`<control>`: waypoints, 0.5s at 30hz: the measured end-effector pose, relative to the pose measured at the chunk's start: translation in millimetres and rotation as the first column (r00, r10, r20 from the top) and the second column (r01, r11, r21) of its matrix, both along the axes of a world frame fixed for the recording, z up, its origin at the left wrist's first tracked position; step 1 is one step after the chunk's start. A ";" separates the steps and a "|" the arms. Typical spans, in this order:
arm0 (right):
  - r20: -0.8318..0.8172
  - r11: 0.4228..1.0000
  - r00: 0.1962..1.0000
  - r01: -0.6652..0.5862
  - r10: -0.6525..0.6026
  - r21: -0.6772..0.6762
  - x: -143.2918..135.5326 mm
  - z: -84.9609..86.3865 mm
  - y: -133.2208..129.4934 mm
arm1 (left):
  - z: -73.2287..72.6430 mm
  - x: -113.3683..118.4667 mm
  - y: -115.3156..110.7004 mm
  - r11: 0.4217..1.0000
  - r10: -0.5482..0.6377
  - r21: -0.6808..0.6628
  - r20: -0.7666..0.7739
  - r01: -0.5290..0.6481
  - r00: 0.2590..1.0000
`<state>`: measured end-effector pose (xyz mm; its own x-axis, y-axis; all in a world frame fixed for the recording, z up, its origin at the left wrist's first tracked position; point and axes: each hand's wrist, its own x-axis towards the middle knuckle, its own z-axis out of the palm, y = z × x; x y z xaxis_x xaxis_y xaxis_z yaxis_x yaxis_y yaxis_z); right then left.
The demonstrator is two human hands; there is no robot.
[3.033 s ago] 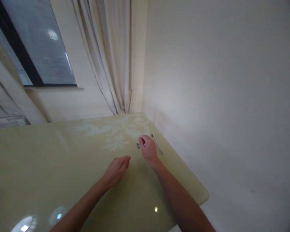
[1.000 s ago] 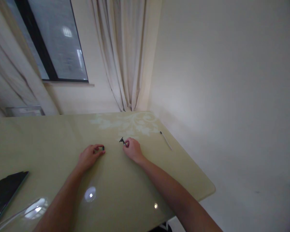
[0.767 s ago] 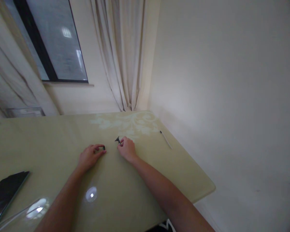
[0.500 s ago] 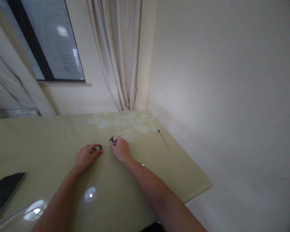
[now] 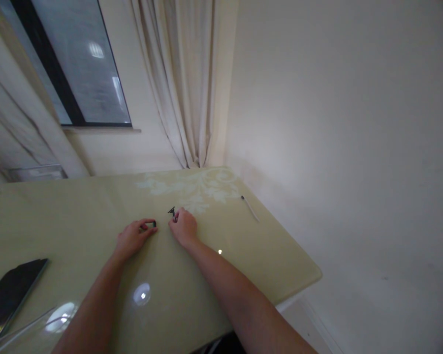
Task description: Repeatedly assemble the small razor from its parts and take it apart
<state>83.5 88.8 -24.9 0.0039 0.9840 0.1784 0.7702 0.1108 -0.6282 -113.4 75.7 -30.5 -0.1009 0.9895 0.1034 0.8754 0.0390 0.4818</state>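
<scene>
Between the thumb and fingers of my left hand (image 5: 133, 238) is a small dark cylindrical piece (image 5: 154, 224), pinched just above the table. My right hand (image 5: 183, 228) is closed around the lower part of a small dark object with a flat, angled head (image 5: 172, 211). Its head sticks up past my fingertips; the grip hides the rest, so its kind is unclear. The two hands are a short gap apart, and the two pieces do not touch.
A thin white stick with a dark tip (image 5: 251, 208) lies near the right edge of the glossy yellowish table (image 5: 273, 260). At the left is a flat black panel (image 5: 15, 292), with a clear transparent item (image 5: 29, 327) beside it. A wall (image 5: 335, 147) stands at the right.
Both hands keep their grips and hold almost the same place. The view has shifted slightly, so the black panel shows a little farther right.
</scene>
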 end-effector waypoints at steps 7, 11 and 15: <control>-0.005 1.000 1.000 -0.018 0.018 0.005 -1.0 0.0 2.2 | 3.6 -0.4 0.3 0.999 0.012 -0.049 0.017 -0.011 1.000; 0.033 0.998 0.999 0.025 -0.027 0.058 48.0 10.2 10.5 | 2.0 -2.2 0.8 0.999 -0.014 -0.036 0.036 0.015 0.999; 0.124 0.968 0.968 0.200 -0.219 0.154 153.7 25.3 11.0 | -1.4 -3.8 4.4 0.998 -0.020 -0.051 0.027 0.022 0.999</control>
<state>237.2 99.8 0.4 0.1728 0.9291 0.3269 0.8641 0.0163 -0.5030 -117.2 80.2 -31.9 -0.0822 0.9953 0.0503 0.8632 0.0459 0.5028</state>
